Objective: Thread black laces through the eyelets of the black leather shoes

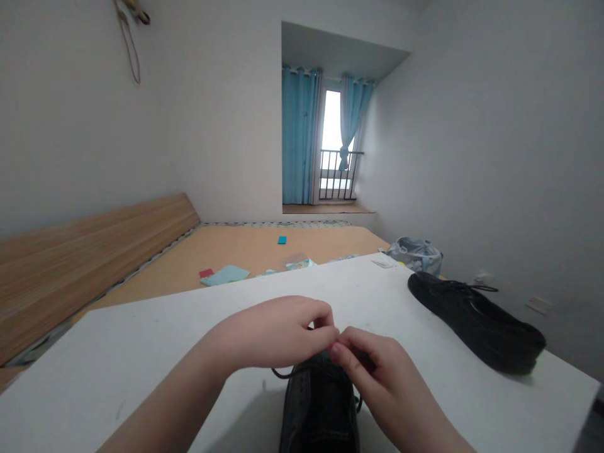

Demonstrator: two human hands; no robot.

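A black lace-up shoe [321,412] stands on the white table [179,340] right in front of me, its heel end toward me. My left hand [297,330] reaches over the front of the shoe, thumb and fingers pinched together on the shoelace [282,376]. Part of that lace curves out to the left beneath the hand. From the right, my right hand [375,362] meets it, its thumb and index finger pinched at the same spot above the shoe. The fingertips touch and largely hide the piece of lace between them.
A second black shoe [472,321], laces tied, rests on the table's right side. Behind the table is a bed [236,245] with papers and a small blue item [282,240]. A fabric bag [415,253] stands beyond the table's far right corner.
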